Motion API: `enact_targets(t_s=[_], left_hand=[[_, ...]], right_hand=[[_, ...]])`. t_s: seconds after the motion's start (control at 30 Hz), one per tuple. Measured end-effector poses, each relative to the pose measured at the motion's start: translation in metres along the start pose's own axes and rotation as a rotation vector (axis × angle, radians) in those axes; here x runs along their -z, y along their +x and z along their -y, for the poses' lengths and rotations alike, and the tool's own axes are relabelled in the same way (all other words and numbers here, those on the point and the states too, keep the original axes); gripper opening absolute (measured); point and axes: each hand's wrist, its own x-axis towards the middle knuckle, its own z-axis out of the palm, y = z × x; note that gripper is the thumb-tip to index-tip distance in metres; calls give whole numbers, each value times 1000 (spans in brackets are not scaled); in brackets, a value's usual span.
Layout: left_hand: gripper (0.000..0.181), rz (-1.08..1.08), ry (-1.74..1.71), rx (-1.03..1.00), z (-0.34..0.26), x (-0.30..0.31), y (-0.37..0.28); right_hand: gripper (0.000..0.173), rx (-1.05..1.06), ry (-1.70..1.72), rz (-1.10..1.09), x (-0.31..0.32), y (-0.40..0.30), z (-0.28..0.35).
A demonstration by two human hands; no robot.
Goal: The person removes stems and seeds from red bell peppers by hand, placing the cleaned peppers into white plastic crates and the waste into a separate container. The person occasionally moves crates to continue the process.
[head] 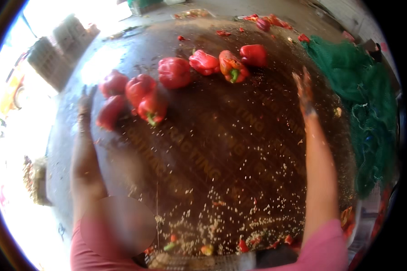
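Both my arms reach forward over a dark brown tabletop board (203, 142) that bears faded printed writing. My left hand (85, 101), slightly blurred, is at the left, fingers apart and holding nothing. Beside it are a red bell pepper (113, 84) and another red pepper (111, 113); whether it touches them I cannot tell. A pepper with a green stem (152, 107) lies a little further right. Over the right side of the board my right hand (304, 91), stained, has its fingers spread with nothing in them. Nearest to it are an orange-red pepper (231, 64) and a red pepper (253, 55).
Green netting (356, 78) lies along the right edge. Pale seeds and pepper scraps (243, 246) are scattered near my body. More red scraps (274, 22) lie at the far edge. Stacked crates (49, 62) stand beyond the left side, in bright light.
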Motion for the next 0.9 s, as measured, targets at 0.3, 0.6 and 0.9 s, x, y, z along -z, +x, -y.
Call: enact_targets(t_s=[0.3,0.6,0.9], left_hand=[[79,388,-595,10,-12,-65,63],[77,739,-825,-148,-75,-103,41],[70,767,-769,-180,-96,-42,-64]], right_hand=[[59,-36,-356,309,-138,139,11],[42,-64,11,698,-261,147,7],[37,-154,66,647,-218,11,47]])
